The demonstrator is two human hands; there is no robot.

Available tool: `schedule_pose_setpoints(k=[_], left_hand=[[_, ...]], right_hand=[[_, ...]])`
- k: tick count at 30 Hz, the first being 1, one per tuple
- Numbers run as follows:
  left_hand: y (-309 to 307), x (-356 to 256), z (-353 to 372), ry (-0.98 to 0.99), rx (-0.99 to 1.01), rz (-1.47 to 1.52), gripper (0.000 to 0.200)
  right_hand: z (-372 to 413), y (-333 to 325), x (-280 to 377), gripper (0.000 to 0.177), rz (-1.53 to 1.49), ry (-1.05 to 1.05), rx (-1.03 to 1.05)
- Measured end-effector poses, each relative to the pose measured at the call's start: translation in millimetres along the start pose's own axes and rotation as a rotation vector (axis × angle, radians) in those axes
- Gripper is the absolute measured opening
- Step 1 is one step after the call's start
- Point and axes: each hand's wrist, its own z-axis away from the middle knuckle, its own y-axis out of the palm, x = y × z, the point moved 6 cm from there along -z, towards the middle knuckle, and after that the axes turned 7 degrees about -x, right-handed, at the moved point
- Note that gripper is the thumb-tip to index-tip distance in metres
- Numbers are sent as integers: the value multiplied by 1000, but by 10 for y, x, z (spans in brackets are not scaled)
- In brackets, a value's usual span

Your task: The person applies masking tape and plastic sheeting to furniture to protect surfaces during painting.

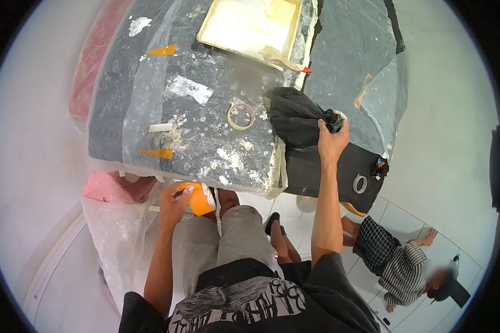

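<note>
My left hand (175, 201) is closed around an orange tape roll (201, 201), just off the table's near edge. The roll's end that faces right looks whitish and rough. Over on the right, my right hand (334, 137) pinches the bunched end of a black plastic bag or cloth (295, 119). Its loose part spreads leftward across the plastic-covered table (205, 141). A thin tape ring (241, 116) lies left of the black piece.
A tray (250, 28) with white material stands at the back. Orange strips (158, 154) and a silvery patch (190, 89) lie on the table amid white crumbs. A grey tape roll (360, 183) rests on the black board (328, 176). Another person (397, 255) is at the lower right.
</note>
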Motion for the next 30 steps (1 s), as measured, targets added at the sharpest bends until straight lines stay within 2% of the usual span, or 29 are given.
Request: schedule_pose_setpoints(k=[3, 5, 6, 8, 9, 11, 12, 14, 16, 18, 20, 24, 27, 30], left_hand=[[-3, 62, 5, -19, -23, 47, 18], [6, 23, 7, 1, -28, 53, 19], [-21, -21, 6, 5, -55, 49, 19], [-2, -165, 22, 48, -10, -22, 21], [-8, -236, 29, 39, -30, -61, 23], [-12, -262, 17, 50, -53, -52, 23], [2, -258, 8, 58, -50, -40, 23], [22, -246, -10, 61, -97, -31, 24], [38, -316, -16, 85, -141, 7, 24], [83, -289, -25, 82, -184, 72, 24], [86, -319, -37, 40, -253, 95, 21], [83, -352, -53, 56, -295, 208, 17], [86, -339, -72, 36, -271, 269, 16], [64, -228, -86, 41, -331, 230, 16]], right_hand=[[56, -20, 43, 33, -3, -73, -23], [107, 1, 49, 42, -36, -8, 1], [163, -48, 195, 64, 71, -117, -77], [295, -27, 192, 85, -128, -19, -168], [363, 1, 237, 85, -147, -24, -154], [541, -97, 410, 93, 254, -145, -407], [628, -68, 431, 90, 96, -124, -374], [874, 58, 531, 68, -100, -270, -207], [1179, 374, 616, 40, -259, -261, 330], [1677, 553, 877, 30, -346, -395, 626], [2080, 637, 1114, 39, -378, -460, 863], [2547, 706, 1126, 49, -290, -432, 1012], [2633, 819, 1024, 57, -288, -164, 1089], [2630, 855, 1023, 61, -220, -142, 1164]])
